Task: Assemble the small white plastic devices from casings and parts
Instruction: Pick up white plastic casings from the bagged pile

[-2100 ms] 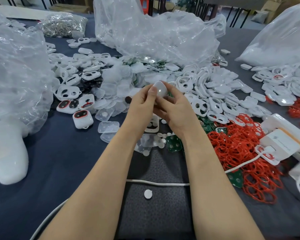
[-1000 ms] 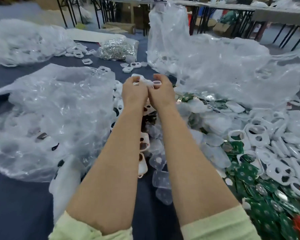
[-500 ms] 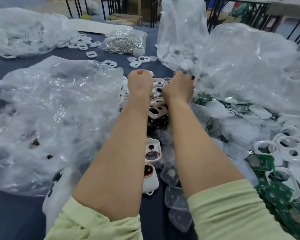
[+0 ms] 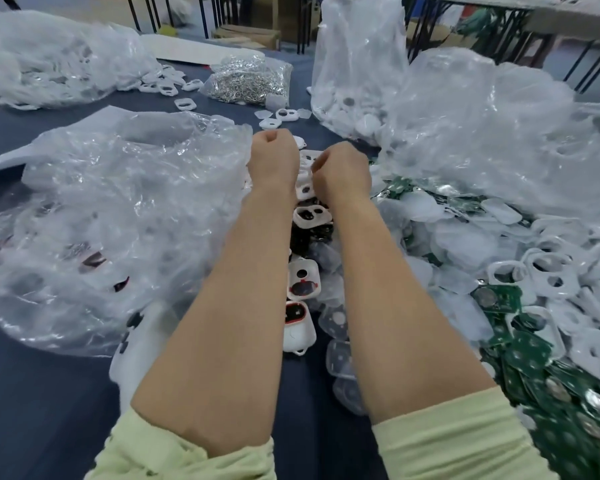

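**Both hands knuckled over the casing row, palms hidden**

Left hand (image 4: 274,159) and right hand (image 4: 342,173) are reached out side by side, just apart, with fingers curled under. Only the backs show, so I can't tell whether either holds a part. The white casings (image 4: 311,216) lie in a strip on the tabletop (image 4: 32,393) between the forearms. Its long axis runs straight away from the person, with the far end right under the knuckles. The top casing looks closest to the right hand, probably touching it, though that spot is blurry. Two partly built devices (image 4: 303,279) sit nearer the body in the same strip. Green circuit boards (image 4: 497,299) are off to the right, so that's a right-hand reach. A clear plastic bag (image 4: 118,209) crowds the left forearm.
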A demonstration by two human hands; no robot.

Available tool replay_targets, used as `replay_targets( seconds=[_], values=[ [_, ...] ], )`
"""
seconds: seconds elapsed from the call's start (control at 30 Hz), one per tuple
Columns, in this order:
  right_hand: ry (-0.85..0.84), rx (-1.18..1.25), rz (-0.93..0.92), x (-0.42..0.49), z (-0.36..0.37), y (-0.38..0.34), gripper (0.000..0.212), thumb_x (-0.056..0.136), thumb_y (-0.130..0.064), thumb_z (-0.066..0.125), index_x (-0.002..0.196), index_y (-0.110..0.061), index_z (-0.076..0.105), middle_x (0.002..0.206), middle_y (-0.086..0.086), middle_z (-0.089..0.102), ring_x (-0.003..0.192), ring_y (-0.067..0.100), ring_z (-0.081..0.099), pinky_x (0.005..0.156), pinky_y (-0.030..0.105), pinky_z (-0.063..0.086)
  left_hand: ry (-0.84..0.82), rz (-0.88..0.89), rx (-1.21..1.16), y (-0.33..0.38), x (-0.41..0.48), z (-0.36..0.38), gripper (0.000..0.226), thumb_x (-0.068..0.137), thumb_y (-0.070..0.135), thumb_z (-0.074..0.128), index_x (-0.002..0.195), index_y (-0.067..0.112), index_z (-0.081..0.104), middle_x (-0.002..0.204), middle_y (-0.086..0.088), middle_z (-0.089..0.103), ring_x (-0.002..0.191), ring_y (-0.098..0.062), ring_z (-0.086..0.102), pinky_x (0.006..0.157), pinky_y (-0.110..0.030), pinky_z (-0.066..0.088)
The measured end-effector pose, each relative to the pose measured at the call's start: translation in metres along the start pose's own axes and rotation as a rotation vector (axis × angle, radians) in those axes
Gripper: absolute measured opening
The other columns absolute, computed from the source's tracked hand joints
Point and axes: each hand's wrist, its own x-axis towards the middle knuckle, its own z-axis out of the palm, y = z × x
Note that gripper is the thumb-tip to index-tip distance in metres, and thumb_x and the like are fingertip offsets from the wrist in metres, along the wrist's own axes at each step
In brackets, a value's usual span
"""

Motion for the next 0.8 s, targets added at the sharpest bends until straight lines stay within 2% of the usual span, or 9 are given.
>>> replay_targets(
  seconds=[0.1, 0.2, 0.3, 0.37, 0.43, 0.5, 0.57, 0.67, 0.8],
  values=[
    [0.161, 0.221, -0.071, -0.017, -0.025, 0.002, 0.029, 0.085, -0.004, 0.051, 0.108, -0.01, 0.066, 0.11, 0.007, 0.068, 0.104, 0.022, 0.06, 0.088, 0.029, 0.047, -0.024, 0.108, 0.033, 0.005, -0.023, 0.005, 0.022, 0.091, 0.008, 0.045, 0.105, 0.0, 0.06, 0.08, -0.008, 0.055, 0.068, -0.015, 0.04, 0.067, -0.027, 0.04],
    [0.358, 0.409, -0.112, -0.041, -0.057, 0.012, 0.026, 0.087, -0.001, 0.05, 0.109, -0.005, 0.062, 0.098, 0.004, 0.066, 0.09, 0.018, 0.059, 0.07, 0.01, 0.039, -0.131, 0.19, 0.085, 0.006, -0.053, 0.011, 0.015, 0.093, 0.015, 0.052, 0.103, 0.008, 0.059, 0.088, -0.003, 0.058, 0.078, -0.016, 0.055, 0.075, -0.029, 0.044],
    [0.452, 0.464, -0.093, -0.077, -0.083, 0.032, 0.017, 0.086, -0.002, 0.055, 0.102, -0.003, 0.061, 0.085, -0.002, 0.058, 0.078, 0.011, 0.051, 0.063, 0.003, 0.035, -0.347, 0.161, 0.126, -0.001, -0.096, 0.023, 0.015, 0.093, 0.019, 0.053, 0.098, 0.006, 0.06, 0.086, -0.009, 0.065, 0.071, -0.016, 0.065, 0.065, -0.028, 0.052],
    [0.443, 0.477, -0.031, -0.099, -0.096, 0.053, 0.012, 0.086, -0.006, 0.06, 0.097, -0.004, 0.063, 0.087, 0.0, 0.061, 0.082, 0.013, 0.056, 0.07, 0.007, 0.039, -0.429, 0.129, 0.125, -0.01, -0.127, 0.033, 0.022, 0.092, 0.014, 0.053, 0.099, -0.004, 0.063, 0.087, -0.018, 0.068, 0.069, -0.02, 0.065, 0.067, -0.032, 0.056],
    [0.401, 0.561, 0.073, -0.123, -0.108, 0.079, 0.01, 0.086, -0.01, 0.062, 0.096, -0.007, 0.063, 0.091, 0.004, 0.065, 0.088, 0.02, 0.063, 0.083, 0.027, 0.051, -0.452, 0.126, 0.145, -0.023, -0.155, 0.042, 0.021, 0.091, 0.014, 0.053, 0.093, -0.005, 0.064, 0.091, -0.023, 0.069, 0.079, -0.032, 0.066, 0.079, -0.044, 0.056],
    [0.364, 0.607, 0.144, -0.146, -0.119, 0.105, 0.01, 0.087, -0.014, 0.062, 0.096, -0.01, 0.061, 0.093, 0.009, 0.066, 0.09, 0.026, 0.065, 0.083, 0.043, 0.054, -0.502, 0.116, 0.174, -0.038, -0.184, 0.05, 0.016, 0.092, 0.017, 0.053, 0.086, 0.005, 0.062, 0.089, -0.019, 0.068, 0.085, -0.034, 0.066, 0.085, -0.049, 0.053],
    [0.379, 0.554, 0.173, -0.168, -0.127, 0.131, 0.009, 0.089, -0.017, 0.061, 0.096, -0.013, 0.059, 0.09, 0.004, 0.064, 0.089, 0.024, 0.064, 0.079, 0.036, 0.053, -0.545, 0.16, 0.264, -0.055, -0.207, 0.057, 0.019, 0.094, 0.024, 0.053, 0.08, 0.012, 0.056, 0.086, -0.013, 0.067, 0.088, -0.033, 0.065, 0.086, -0.05, 0.054],
    [0.541, 0.395, 0.169, -0.195, -0.133, 0.161, 0.004, 0.091, -0.016, 0.058, 0.094, -0.014, 0.057, 0.086, -0.002, 0.059, 0.086, 0.018, 0.059, 0.069, 0.02, 0.038, -0.517, 0.273, 0.357, -0.075, -0.233, 0.064, 0.028, 0.093, 0.038, 0.056, 0.088, 0.011, 0.057, 0.088, -0.011, 0.068, 0.088, -0.031, 0.066, 0.083, -0.047, 0.054],
    [0.658, 0.308, 0.161, -0.214, -0.137, 0.183, 0.005, 0.09, -0.011, 0.054, 0.094, -0.012, 0.057, 0.095, 0.007, 0.061, 0.087, 0.022, 0.055, 0.075, 0.034, 0.043, -0.544, 0.309, 0.378, -0.088, -0.259, 0.078, 0.035, 0.091, 0.043, 0.058, 0.078, 0.011, 0.059, 0.075, -0.007, 0.067, 0.078, -0.025, 0.065, 0.073, -0.029, 0.05]
  ],
)
